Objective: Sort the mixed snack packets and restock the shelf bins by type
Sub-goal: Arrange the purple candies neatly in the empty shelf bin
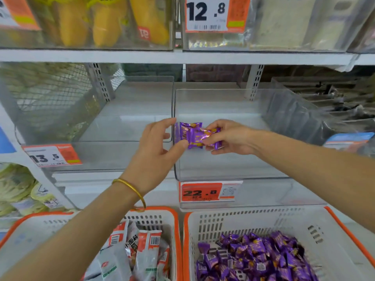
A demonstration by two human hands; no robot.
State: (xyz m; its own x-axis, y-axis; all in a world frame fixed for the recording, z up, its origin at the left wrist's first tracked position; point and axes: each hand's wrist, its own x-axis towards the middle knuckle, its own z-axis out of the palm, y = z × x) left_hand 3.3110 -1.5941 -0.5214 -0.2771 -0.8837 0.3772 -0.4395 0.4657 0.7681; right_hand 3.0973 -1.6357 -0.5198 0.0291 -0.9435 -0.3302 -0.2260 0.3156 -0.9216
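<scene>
Both forearms reach toward the shelf. Left hand (156, 147), thin gold bangle (129, 189) on its wrist, pinches the shiny purple foil snack packets (192, 134) between thumb and fingers. Right hand (229, 138) pinches their other end. Packets are held at the front left corner of the clear plastic shelf bin (223, 171).

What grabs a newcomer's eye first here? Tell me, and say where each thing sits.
The left hand and right hand pinch shiny purple packets at mid-frame, in front of a clear bin above the 22.8 price tag. At lower right a white basket holds a heap of matching purple sweets; the basket to its left holds red-and-white packets.
</scene>
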